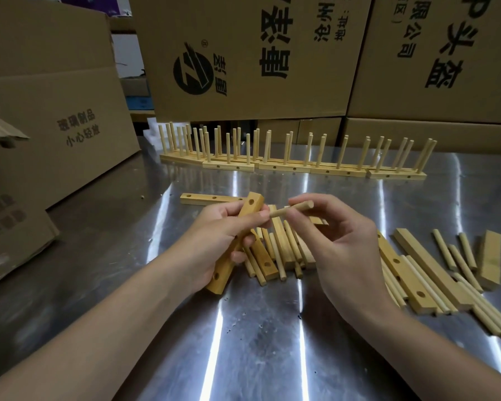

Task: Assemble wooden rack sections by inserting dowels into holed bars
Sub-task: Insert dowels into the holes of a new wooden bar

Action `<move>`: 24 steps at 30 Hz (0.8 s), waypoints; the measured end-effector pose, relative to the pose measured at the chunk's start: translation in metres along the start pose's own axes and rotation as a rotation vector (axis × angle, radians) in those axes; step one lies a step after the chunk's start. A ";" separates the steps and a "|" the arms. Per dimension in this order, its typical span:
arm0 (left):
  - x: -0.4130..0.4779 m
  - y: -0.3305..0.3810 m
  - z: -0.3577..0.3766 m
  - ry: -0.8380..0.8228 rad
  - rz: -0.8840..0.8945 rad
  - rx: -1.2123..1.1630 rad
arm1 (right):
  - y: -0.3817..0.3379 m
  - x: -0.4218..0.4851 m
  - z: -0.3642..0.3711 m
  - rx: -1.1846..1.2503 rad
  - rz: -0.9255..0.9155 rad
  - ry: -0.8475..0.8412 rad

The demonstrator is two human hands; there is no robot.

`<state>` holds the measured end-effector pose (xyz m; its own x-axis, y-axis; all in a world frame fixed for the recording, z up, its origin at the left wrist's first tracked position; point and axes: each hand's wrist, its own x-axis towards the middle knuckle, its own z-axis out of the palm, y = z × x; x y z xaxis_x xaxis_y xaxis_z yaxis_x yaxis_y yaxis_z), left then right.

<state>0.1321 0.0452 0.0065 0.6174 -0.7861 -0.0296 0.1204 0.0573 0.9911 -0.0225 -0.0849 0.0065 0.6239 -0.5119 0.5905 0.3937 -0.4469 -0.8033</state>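
My left hand (214,244) curls its grip round a honey-coloured holed bar (226,269), tilted above the tabletop (243,328), two drilled holes showing. Just right of the bar's upper end, my right hand (339,250) pinches a pale round dowel (292,209).

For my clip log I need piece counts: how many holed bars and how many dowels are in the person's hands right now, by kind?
Holed bar: 1, gripped by the left hand.
Dowel: 1, pinched by the right hand.
Total: 2 pieces in hand.
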 end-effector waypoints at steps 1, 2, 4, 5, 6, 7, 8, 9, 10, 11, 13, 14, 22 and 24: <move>0.000 0.001 0.001 -0.011 -0.013 -0.025 | -0.001 0.001 0.000 -0.005 -0.014 -0.002; -0.001 0.003 0.001 -0.022 -0.027 -0.068 | -0.002 0.002 0.000 -0.012 -0.026 -0.009; -0.001 0.005 0.001 -0.048 -0.042 -0.152 | -0.004 0.003 -0.001 -0.053 -0.032 -0.039; -0.001 0.007 0.001 -0.057 -0.040 -0.166 | -0.005 0.004 -0.002 -0.099 -0.034 -0.060; -0.001 0.007 0.001 -0.063 -0.037 -0.163 | -0.005 0.004 -0.003 -0.152 -0.038 -0.082; -0.002 0.008 0.001 -0.069 -0.034 -0.154 | -0.005 0.005 -0.003 -0.194 -0.046 -0.106; -0.002 0.008 0.002 -0.077 -0.034 -0.148 | -0.004 0.005 -0.003 -0.215 -0.054 -0.127; -0.003 0.008 0.003 -0.087 -0.035 -0.147 | -0.004 0.005 -0.003 -0.223 -0.056 -0.138; -0.004 0.008 0.003 -0.096 -0.035 -0.150 | -0.003 0.005 -0.003 -0.224 -0.047 -0.134; -0.004 0.008 0.004 -0.102 -0.033 -0.152 | -0.003 0.005 -0.003 -0.222 -0.030 -0.121; -0.004 0.007 0.005 -0.113 -0.020 -0.151 | -0.002 0.005 -0.004 -0.216 -0.001 -0.102; -0.005 0.007 0.005 -0.120 -0.011 -0.147 | -0.001 0.005 -0.004 -0.219 0.005 -0.104; -0.008 0.009 0.008 -0.146 0.029 -0.111 | -0.002 0.004 -0.008 -0.269 0.012 -0.148; -0.009 0.009 0.008 -0.145 0.043 -0.095 | -0.001 0.004 -0.009 -0.279 0.018 -0.138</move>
<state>0.1213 0.0477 0.0170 0.5054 -0.8620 0.0384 0.1739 0.1454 0.9740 -0.0265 -0.0930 0.0104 0.7226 -0.4251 0.5451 0.1935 -0.6326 -0.7499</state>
